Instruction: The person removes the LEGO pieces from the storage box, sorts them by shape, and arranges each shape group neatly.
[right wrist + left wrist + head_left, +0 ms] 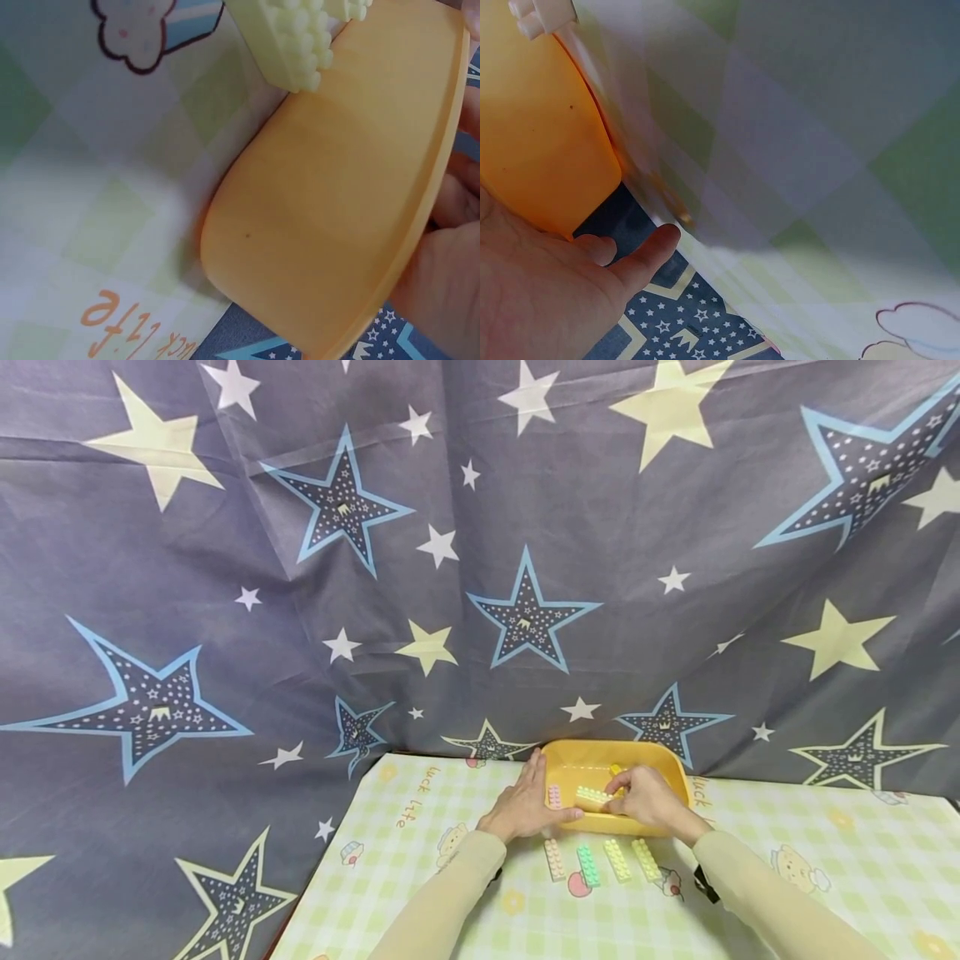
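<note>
A yellow plastic basin (pixel 600 750) stands at the back edge of the table. My left hand (pixel 528 802) rests at its left side with straight fingers, thumb along the front rim. Inside it, my right hand (pixel 648 797) reaches down with bent fingers. Its fingertips are right at one end of a pale yellow toy brick (pixel 591 793), and a bright yellow brick (pixel 617 770) shows partly behind the index finger. I cannot tell which of these the fingers hold. A pink brick (pixel 554 796) lies in the basin's left part.
In front of the basin lie a pink brick (pixel 554 860), a green brick (pixel 588 866) and two pale yellow bricks (pixel 617 860), side by side. A checked cloth (pixel 420 860) covers the table. A star-patterned curtain (pixel 450 568) hangs right behind it.
</note>
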Action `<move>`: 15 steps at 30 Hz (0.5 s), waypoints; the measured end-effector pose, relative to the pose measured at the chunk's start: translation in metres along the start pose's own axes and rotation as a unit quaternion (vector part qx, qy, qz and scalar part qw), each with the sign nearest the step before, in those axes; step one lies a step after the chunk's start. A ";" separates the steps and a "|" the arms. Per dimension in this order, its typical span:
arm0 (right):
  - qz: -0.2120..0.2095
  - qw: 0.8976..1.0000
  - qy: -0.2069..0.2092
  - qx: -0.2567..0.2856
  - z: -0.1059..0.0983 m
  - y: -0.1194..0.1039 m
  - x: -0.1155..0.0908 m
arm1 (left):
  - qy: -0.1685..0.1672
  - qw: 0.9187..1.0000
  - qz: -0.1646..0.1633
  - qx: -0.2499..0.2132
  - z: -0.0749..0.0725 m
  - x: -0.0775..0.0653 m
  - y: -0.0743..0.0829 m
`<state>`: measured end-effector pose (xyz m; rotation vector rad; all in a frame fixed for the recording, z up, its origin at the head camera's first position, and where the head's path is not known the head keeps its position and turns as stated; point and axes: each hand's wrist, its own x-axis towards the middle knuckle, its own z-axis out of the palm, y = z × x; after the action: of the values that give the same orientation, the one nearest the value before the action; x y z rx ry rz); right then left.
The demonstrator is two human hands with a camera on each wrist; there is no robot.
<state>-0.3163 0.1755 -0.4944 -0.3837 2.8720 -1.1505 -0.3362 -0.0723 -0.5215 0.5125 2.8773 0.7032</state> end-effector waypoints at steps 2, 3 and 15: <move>0.006 1.000 0.002 -0.001 -0.002 -0.001 -0.002 | 0.004 1.000 0.003 -0.002 0.000 0.000 0.000; 0.011 1.000 0.003 -0.002 -0.003 -0.002 -0.002 | 0.004 1.000 0.003 -0.001 0.001 0.000 -0.001; 0.026 0.999 0.018 0.003 -0.009 -0.003 -0.009 | 0.004 1.000 0.003 -0.012 0.003 0.002 -0.004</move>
<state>-0.3078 0.1820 -0.4864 -0.2883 2.8892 -1.1678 -0.3385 -0.0737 -0.5258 0.5176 2.8715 0.7417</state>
